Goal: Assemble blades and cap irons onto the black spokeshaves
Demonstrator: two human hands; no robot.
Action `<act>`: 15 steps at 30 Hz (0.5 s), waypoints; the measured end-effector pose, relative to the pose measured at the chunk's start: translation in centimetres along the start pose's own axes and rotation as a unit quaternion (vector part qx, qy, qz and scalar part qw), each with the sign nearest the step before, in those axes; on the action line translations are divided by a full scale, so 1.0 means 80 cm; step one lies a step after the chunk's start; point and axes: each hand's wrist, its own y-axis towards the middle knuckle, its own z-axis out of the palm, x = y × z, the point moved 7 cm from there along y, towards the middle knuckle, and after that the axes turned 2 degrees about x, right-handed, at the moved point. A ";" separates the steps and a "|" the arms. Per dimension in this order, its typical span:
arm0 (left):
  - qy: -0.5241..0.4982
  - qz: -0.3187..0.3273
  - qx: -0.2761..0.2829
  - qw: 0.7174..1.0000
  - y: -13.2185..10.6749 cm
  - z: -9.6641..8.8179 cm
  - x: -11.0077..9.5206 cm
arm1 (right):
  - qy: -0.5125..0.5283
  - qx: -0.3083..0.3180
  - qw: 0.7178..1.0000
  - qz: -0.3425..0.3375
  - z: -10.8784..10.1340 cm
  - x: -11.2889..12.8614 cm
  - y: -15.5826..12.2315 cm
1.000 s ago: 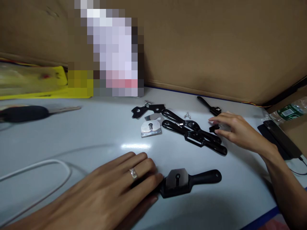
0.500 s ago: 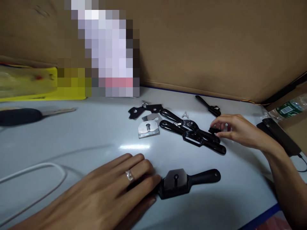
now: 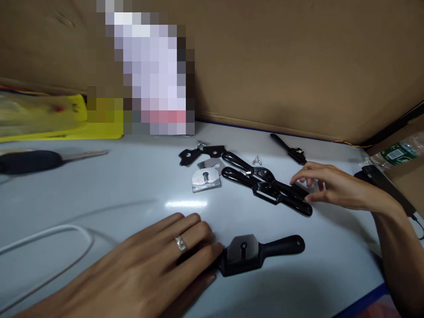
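Note:
My left hand (image 3: 145, 260) is closed around the left handle of a black spokeshave (image 3: 281, 246), which has a grey blade in its middle. My right hand (image 3: 326, 185) has thumb and fingers apart around a small dark piece (image 3: 300, 191), beside the handle ends of two glossy black spokeshave bodies (image 3: 266, 191); contact is hard to make out. Left of these bodies lie a silver blade (image 3: 206, 179) and black cap plates (image 3: 214, 151). One silver thumbscrew (image 3: 257, 160) rests behind them. Another black spokeshave body (image 3: 288, 148) is partly hidden behind my right hand.
A dark-handled tool (image 3: 33, 161) and a white cable (image 3: 82, 229) lie on the left. Behind them is a yellow tray (image 3: 104, 126), near a cardboard wall (image 3: 298, 66). To the right are a plastic bottle (image 3: 399, 150) and a black device (image 3: 387, 187).
My right hand has lowered slightly, and its thumb and fingers have spread wider around the small dark piece, now lower beside the handles. My left hand keeps its hold on the spokeshave.

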 end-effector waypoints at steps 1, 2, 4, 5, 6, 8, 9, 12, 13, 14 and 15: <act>-0.001 0.000 0.004 1.000 0.000 0.001 0.000 | 0.004 0.000 1.000 0.005 0.001 -0.002 0.001; -0.001 0.002 0.011 1.000 0.001 0.002 0.000 | 0.008 -0.003 1.000 0.011 0.001 -0.004 0.002; 0.003 0.004 0.012 1.000 0.003 0.002 0.000 | 0.018 -0.027 0.999 0.027 -0.002 -0.009 0.004; 0.006 0.005 0.011 1.000 0.004 0.001 0.000 | 0.023 -0.052 0.998 0.035 -0.006 -0.010 0.005; 0.008 0.010 0.010 1.000 0.007 0.000 -0.002 | 0.025 -0.083 0.995 0.043 -0.012 -0.009 0.005; 0.008 0.030 0.008 0.999 0.015 -0.003 -0.007 | 0.031 -0.146 0.988 0.047 -0.019 0.004 0.002; 0.008 0.042 0.008 0.999 0.021 -0.005 -0.011 | 0.043 -0.173 0.983 0.044 -0.020 0.017 -0.001; 0.016 0.064 0.016 0.998 0.040 -0.012 -0.020 | 0.142 -0.210 0.967 0.004 -0.004 0.070 -0.014; 0.021 0.074 0.034 0.996 0.046 -0.012 -0.023 | 0.175 -0.207 0.962 -0.016 0.006 0.090 -0.018; 0.026 0.077 0.041 0.996 0.052 -0.014 -0.025 | 0.190 -0.201 0.960 -0.036 0.018 0.109 -0.022; 0.025 0.080 0.052 0.995 0.056 -0.015 -0.025 | 0.190 -0.191 0.961 -0.061 0.029 0.127 -0.025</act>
